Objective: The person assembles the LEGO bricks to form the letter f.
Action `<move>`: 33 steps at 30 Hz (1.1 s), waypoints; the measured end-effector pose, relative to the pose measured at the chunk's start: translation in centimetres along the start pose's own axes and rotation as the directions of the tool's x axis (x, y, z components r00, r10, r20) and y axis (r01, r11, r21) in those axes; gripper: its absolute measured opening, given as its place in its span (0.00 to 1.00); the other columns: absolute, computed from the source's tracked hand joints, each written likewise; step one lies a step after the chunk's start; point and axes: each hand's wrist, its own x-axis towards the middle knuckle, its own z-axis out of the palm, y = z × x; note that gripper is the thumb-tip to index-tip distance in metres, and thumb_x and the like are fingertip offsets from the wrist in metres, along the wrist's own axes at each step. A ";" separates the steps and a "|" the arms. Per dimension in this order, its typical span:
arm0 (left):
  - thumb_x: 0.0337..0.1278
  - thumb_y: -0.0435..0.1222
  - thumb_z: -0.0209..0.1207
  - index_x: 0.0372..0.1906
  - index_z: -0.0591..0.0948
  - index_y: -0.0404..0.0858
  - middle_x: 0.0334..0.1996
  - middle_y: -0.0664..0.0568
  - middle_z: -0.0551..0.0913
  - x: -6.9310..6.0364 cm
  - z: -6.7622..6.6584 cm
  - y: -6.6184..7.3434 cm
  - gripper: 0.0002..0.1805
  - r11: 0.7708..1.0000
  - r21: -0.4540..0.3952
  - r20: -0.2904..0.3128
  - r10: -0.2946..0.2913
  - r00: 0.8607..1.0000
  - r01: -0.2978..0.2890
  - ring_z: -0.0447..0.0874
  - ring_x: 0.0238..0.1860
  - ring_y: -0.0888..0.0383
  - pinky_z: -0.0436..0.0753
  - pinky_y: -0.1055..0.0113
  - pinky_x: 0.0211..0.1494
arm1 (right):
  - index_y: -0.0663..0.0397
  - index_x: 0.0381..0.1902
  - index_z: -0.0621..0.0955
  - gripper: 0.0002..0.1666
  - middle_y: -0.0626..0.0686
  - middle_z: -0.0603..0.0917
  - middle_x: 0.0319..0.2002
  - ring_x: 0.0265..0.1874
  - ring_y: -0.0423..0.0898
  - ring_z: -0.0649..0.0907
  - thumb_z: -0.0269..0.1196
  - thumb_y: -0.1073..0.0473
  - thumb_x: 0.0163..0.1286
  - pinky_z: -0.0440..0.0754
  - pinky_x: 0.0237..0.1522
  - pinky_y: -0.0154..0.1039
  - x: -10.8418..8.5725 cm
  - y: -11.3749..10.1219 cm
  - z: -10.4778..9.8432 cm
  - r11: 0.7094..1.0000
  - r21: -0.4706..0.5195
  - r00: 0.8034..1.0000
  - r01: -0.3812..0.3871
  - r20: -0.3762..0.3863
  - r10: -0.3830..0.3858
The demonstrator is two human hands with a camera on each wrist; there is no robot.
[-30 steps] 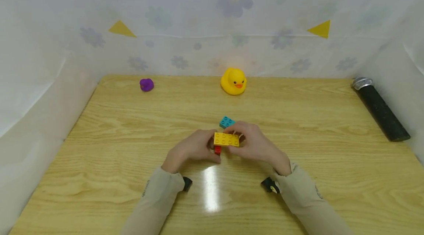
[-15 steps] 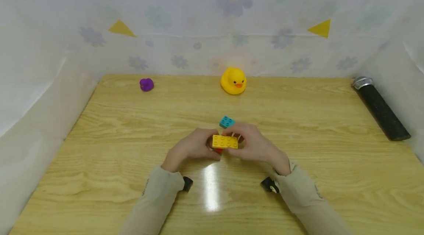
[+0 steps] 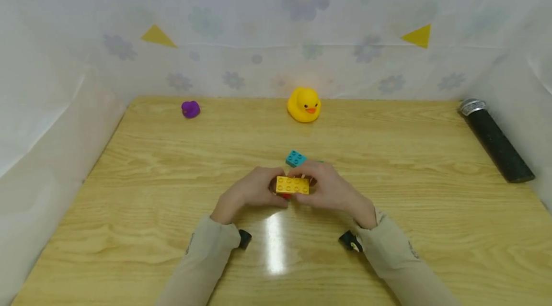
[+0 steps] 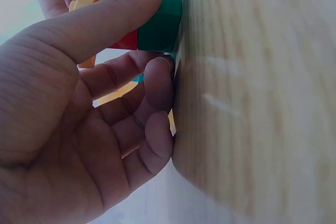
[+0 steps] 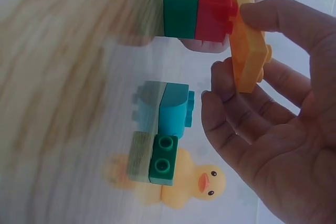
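My left hand [image 3: 252, 191] grips a stack of a red toy brick [image 5: 214, 17] on a green toy brick [image 5: 181, 11], which stands on the table. In the left wrist view the thumb lies across both bricks. My right hand [image 3: 329, 188] pinches a yellow toy brick [image 3: 293, 185] with two rows of studs. Its left end sits over the red brick; some red studs still show below it in the right wrist view, and I cannot tell how firmly they join. From above, the yellow brick hides most of the stack.
Just beyond my right fingers lie a teal brick [image 3: 295, 158] and another green brick [image 5: 164, 160]. Farther back are a yellow rubber duck [image 3: 304, 106] and a small purple duck [image 3: 190, 109]. A microphone [image 3: 496, 141] lies along the right edge of the wooden table [image 3: 151, 248].
The yellow brick has moved slightly down and left, covering more of the red brick. Both hands keep their grips and have shifted only a little.
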 end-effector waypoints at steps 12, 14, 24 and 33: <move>0.48 0.40 0.72 0.42 0.76 0.40 0.30 0.57 0.77 0.3 0.2 0.0 0.19 0.999 0.037 -0.003 0.025 1.000 -0.025 0.72 0.29 0.61 0.71 0.69 0.32 | 0.58 0.46 0.83 0.20 0.52 0.83 0.40 0.32 0.41 0.77 0.69 0.64 0.53 0.79 0.32 0.35 -0.2 -0.2 -0.1 0.998 -0.030 0.999 -0.052 -0.008 0.052; 0.48 0.41 0.72 0.42 0.76 0.40 0.30 0.57 0.77 0.3 0.2 0.1 0.19 0.999 0.034 0.000 0.020 1.000 -0.020 0.72 0.29 0.61 0.71 0.69 0.32 | 0.58 0.46 0.83 0.20 0.52 0.83 0.40 0.32 0.41 0.77 0.70 0.64 0.53 0.78 0.32 0.34 -0.2 -0.2 -0.1 0.998 -0.032 0.998 -0.060 -0.008 0.059; 0.51 0.43 0.70 0.47 0.75 0.43 0.34 0.55 0.78 -0.6 -0.8 0.3 0.20 0.993 -0.109 -0.003 0.034 0.999 -0.034 0.75 0.31 0.58 0.76 0.66 0.34 | 0.58 0.45 0.84 0.21 0.49 0.82 0.37 0.30 0.40 0.75 0.71 0.63 0.50 0.76 0.30 0.33 0.1 -0.5 -0.1 0.997 -0.031 0.997 -0.070 -0.020 0.069; 0.52 0.41 0.69 0.42 0.75 0.42 0.34 0.54 0.78 -0.6 -1.1 0.3 0.17 0.988 -0.112 -0.034 0.101 0.994 -0.105 0.75 0.29 0.59 0.76 0.69 0.32 | 0.58 0.45 0.84 0.20 0.49 0.82 0.37 0.29 0.40 0.75 0.71 0.64 0.51 0.76 0.29 0.33 0.0 -0.5 -0.1 0.996 -0.030 0.996 -0.085 -0.016 0.085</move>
